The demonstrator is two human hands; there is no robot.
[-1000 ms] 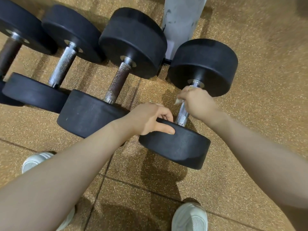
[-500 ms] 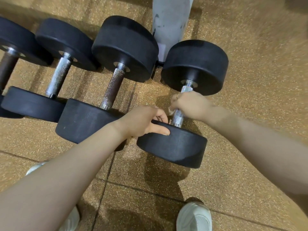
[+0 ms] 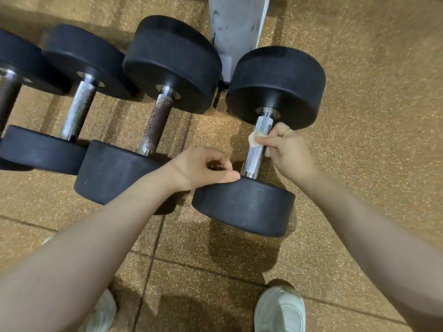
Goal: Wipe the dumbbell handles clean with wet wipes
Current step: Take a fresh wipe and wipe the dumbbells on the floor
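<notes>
We see a speckled rubber floor (image 3: 371,116) of square tiles, on which four black dumbbells lie side by side. A grey upright post (image 3: 236,25) stands beyond the hands, between the far heads of the two rightmost dumbbells. The dumbbell being wiped (image 3: 275,85) lies directly under both hands; its near head (image 3: 244,207) sits just below the left hand (image 3: 203,166), and its far head lies just beyond the right hand (image 3: 291,149). To the left of the left hand we see a second dumbbell (image 3: 172,63) with a darker, rust-toned handle, then a third dumbbell (image 3: 81,61) with a bright handle, and a fourth dumbbell (image 3: 14,58) cut by the frame edge. Two pale shoes (image 3: 280,310) appear below the forearms. The left hand grasps the rim of the near head, thumb on its top edge and fingers curled behind. The right hand pinches a small whitish wet wipe (image 3: 255,139) against the knurled handle (image 3: 257,144), about midway along it. A ring (image 3: 286,131) is visible on one finger of the right hand.
</notes>
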